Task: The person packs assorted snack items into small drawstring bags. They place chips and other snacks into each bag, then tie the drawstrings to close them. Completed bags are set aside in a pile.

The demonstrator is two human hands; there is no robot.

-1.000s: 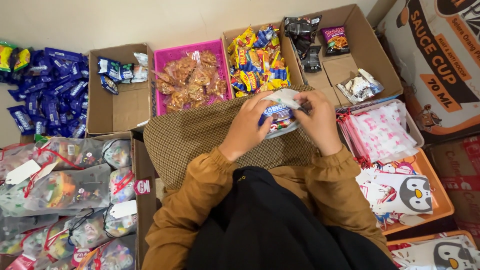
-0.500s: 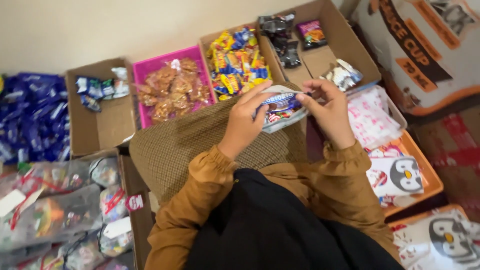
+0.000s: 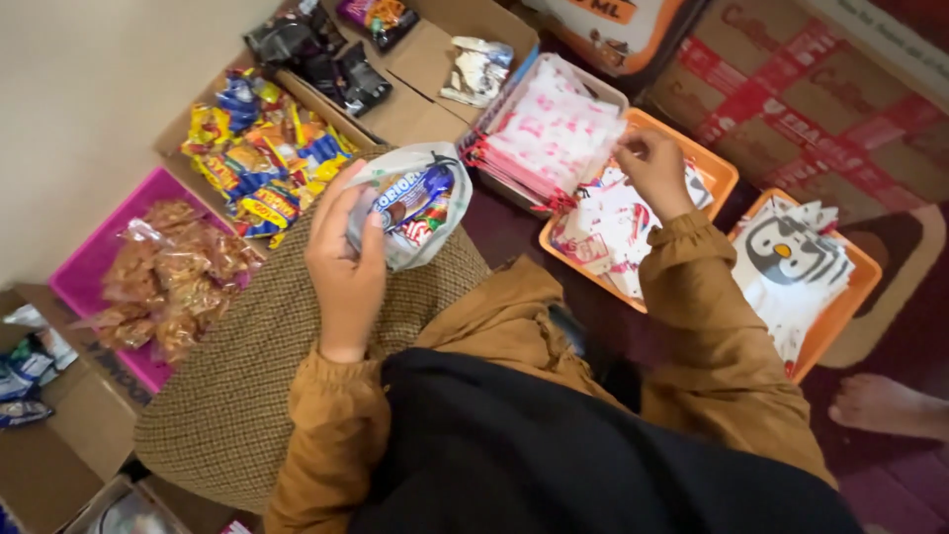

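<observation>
Right hand point(image 3: 652, 170) now off half-hidden bag point(image 3: 415, 203)

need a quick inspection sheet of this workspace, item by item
surface: brown woven cushion on the lap.
job's things: clear plastic bag of wrapped snacks in the left hand; right hand on white-and-red printed packets in an orange tray.
clutter: pink tray of brown snack bags; cardboard box of yellow and blue candies; penguin-print packets.
grippers: left fingers closed on the bag; right fingers pinching, grip unclear.
cables: nothing seen.
surroundings: pale wall, stacked cartons, a bare foot.
</observation>
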